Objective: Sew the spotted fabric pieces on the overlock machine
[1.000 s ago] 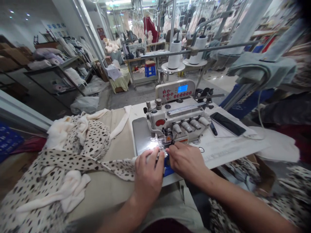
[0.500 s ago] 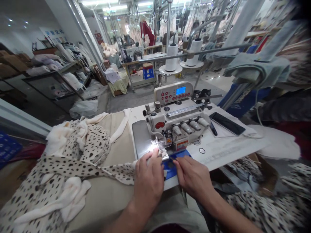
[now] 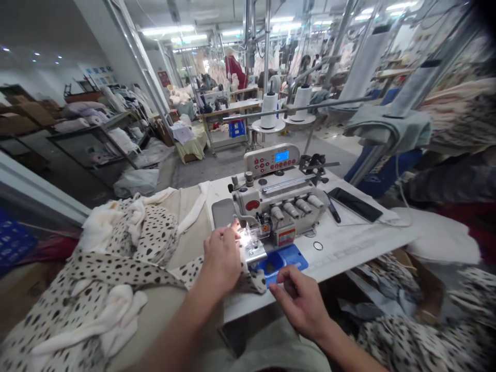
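My left hand is closed at the left of the presser foot, fingers bent onto the spotted fabric strip. One finger reaches up into the lit needle area of the overlock sewing machine. The strip runs from the left beneath that hand, and its end lies at the front edge of the machine table. Apart from the cloth, my right hand hovers before the blue plate. Its fingers curl loosely, a gap showing between thumb and index, with nothing visible in them.
A spotted, cream-trimmed fabric pile covers the left side. A phone and a black pen-like tool lie right of the machine. Thread cones stand behind it. More spotted cloth sits low at the right.
My right hand has drawn back towards me, away from the cloth and presser foot. My left hand has shifted left and up beside the needle area. The strip's end now shows. The view has tilted slightly.
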The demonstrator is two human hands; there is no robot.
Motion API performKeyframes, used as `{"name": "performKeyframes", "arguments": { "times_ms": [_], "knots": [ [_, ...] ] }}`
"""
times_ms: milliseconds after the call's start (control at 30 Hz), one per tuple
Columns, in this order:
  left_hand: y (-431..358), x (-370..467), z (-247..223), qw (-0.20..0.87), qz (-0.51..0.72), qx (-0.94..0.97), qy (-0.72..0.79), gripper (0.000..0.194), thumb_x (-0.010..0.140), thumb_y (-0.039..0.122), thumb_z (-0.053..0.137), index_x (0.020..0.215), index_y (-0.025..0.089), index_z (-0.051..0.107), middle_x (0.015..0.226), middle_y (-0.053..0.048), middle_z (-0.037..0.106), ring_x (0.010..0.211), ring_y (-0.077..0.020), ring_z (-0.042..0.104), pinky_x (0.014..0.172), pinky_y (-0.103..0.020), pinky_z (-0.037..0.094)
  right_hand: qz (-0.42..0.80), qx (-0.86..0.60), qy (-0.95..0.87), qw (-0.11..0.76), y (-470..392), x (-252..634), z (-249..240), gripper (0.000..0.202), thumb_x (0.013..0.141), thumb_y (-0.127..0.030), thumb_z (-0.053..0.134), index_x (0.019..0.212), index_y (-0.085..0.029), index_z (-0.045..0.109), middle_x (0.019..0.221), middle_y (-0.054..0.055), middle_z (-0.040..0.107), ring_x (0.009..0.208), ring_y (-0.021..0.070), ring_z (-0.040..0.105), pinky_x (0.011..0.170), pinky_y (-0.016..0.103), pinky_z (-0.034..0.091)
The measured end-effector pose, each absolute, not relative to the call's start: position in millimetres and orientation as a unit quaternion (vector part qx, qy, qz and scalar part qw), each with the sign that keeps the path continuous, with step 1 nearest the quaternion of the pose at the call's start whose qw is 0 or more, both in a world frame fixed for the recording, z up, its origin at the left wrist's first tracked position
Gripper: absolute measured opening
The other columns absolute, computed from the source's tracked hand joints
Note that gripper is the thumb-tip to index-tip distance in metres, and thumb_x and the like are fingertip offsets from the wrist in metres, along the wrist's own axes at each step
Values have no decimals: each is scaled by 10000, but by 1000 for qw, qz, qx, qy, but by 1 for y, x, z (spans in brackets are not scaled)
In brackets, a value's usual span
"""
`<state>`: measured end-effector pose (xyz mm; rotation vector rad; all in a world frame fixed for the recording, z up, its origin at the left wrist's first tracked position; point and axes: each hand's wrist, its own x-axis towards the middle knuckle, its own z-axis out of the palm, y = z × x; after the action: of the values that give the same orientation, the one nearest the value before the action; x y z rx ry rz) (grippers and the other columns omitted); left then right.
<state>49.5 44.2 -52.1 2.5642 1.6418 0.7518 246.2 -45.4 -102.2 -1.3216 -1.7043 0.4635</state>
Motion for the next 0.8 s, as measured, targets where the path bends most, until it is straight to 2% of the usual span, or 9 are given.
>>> {"name": "performKeyframes", "arguments": {
  "times_ms": [133, 233, 333, 433, 533, 667, 800],
  "knots": [
    [32, 44, -52, -29, 244, 820, 516, 334, 914, 115, 498, 1243, 150, 543, 1161, -131, 641, 1038, -264, 574, 843, -411, 459, 237, -515, -677, 470, -36, 225, -111, 295, 1007, -313, 470, 828, -194, 672, 692, 17, 629, 636, 155, 597, 609, 254, 441],
    [26, 38, -48, -29, 269, 827, 492, 360, 932, 141, 502, 1292, 153, 510, 1215, -131, 634, 1059, -256, 577, 900, -411, 477, 255, -514, -641, 509, -29, 211, -112, 277, 1004, -318, 485, 889, -191, 702, 787, 47, 669, 732, 177, 624, 675, 276, 472],
    [20, 34, -42, -26, 275, 830, 485, 230, 953, 161, 494, 1173, 175, 563, 1138, -102, 657, 1041, -246, 587, 907, -393, 480, 308, -504, -608, 531, -25, 201, -109, 255, 972, -353, 549, 863, -191, 713, 818, 51, 711, 757, 188, 648, 712, 287, 499],
    [12, 36, -38, -12, 245, 822, 514, 109, 936, 162, 519, 989, 203, 605, 953, -59, 666, 914, -240, 606, 797, -369, 489, 374, -499, -575, 529, -23, 195, -106, 224, 914, -378, 629, 864, -186, 734, 803, 38, 731, 746, 198, 657, 717, 291, 513],
    [2, 44, -39, 39, 257, 821, 508, 128, 890, 135, 562, 971, 217, 616, 878, -24, 672, 819, -216, 626, 715, -330, 482, 449, -485, -525, 536, -25, 194, -107, 220, 850, -390, 704, 829, -172, 731, 755, 17, 711, 717, 194, 638, 669, 273, 505],
    [-6, 64, -50, 131, 304, 822, 463, 218, 818, 90, 619, 991, 221, 631, 908, -5, 709, 819, -183, 662, 734, -294, 493, 521, -456, -410, 594, -30, 202, -120, 233, 812, -383, 758, 901, -175, 706, 799, 11, 700, 763, 185, 633, 707, 272, 511],
    [-5, 86, -59, 151, 325, 820, 446, 201, 816, 80, 615, 959, 220, 637, 882, -2, 714, 793, -176, 664, 722, -286, 488, 543, -432, -297, 656, -31, 214, -132, 288, 783, -392, 790, 957, -201, 662, 825, 5, 702, 725, 175, 645, 706, 294, 533]
  ]
}}
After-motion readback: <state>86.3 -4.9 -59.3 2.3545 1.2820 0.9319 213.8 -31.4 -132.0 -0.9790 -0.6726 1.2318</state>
